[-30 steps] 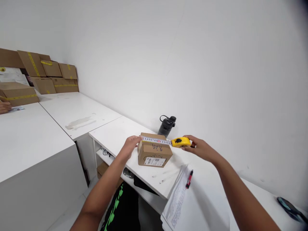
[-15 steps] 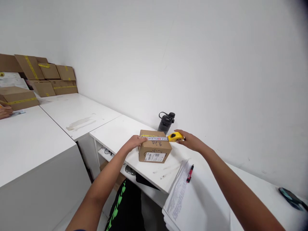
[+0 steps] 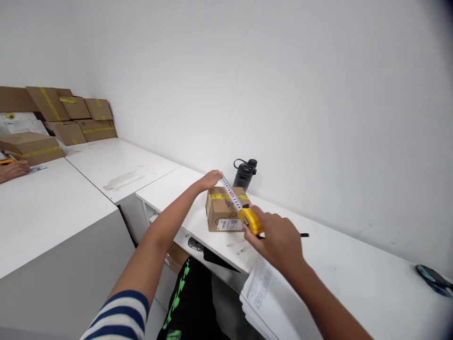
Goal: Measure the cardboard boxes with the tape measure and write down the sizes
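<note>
A small brown cardboard box point(image 3: 220, 208) stands on the white desk, with yellow tape, black handwriting and a white label on its front. My right hand point(image 3: 279, 238) grips a yellow tape measure point(image 3: 250, 221) just in front of the box's right side. From its case the white tape blade point(image 3: 230, 192) runs diagonally over the box top. At the far left corner, my left hand point(image 3: 210, 180) has its fingers closed on the blade's end.
Behind the box is a black bottle point(image 3: 243, 175) by the wall. Stacked papers point(image 3: 260, 293) lie near my right forearm, and a dark object point(image 3: 433, 281) is far right. Taped boxes point(image 3: 101, 130) are piled at left, near another person's hand point(image 3: 16, 170). A grey mouse-like object point(image 3: 195, 244) sits on the shelf.
The tape blade has turned from lying across the box's width to a diagonal from back to front. My left hand has moved back, and my right hand has come nearer with the tape measure.
</note>
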Demonstrator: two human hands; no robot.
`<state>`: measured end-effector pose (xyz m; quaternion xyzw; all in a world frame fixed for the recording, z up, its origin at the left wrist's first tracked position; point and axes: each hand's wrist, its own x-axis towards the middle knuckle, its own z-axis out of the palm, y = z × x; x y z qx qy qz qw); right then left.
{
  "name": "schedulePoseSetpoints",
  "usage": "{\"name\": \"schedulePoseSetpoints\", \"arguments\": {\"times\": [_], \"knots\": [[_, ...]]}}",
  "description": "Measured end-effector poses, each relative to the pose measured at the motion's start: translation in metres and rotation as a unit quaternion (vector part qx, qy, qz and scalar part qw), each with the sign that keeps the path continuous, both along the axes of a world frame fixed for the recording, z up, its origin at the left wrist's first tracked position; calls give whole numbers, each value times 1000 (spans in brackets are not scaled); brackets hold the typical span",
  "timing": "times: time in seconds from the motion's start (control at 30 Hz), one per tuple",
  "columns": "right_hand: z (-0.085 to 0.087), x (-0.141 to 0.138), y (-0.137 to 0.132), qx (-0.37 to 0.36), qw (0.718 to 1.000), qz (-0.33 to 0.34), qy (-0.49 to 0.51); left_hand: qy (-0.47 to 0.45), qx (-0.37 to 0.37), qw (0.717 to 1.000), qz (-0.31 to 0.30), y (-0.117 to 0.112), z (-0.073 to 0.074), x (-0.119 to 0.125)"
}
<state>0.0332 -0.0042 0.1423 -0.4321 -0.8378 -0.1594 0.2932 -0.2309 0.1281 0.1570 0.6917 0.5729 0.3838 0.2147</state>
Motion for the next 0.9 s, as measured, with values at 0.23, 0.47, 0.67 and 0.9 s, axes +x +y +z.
{"name": "schedulePoseSetpoints", "arguments": {"times": [0.23,0.47,0.67,0.9], "knots": [[-30,-38,5,-47,998,-23,34,141,-86,986,26,24,-26,19],[-26,-54,12,-145,987,-64,39,253,-108,961,14,11,-25,31],[-15,-43,3,-209,975,-76,7,288,-97,952,20,9,-23,35],[-3,-26,25,-178,983,-50,-8,268,-64,961,5,-6,-28,35]]}}
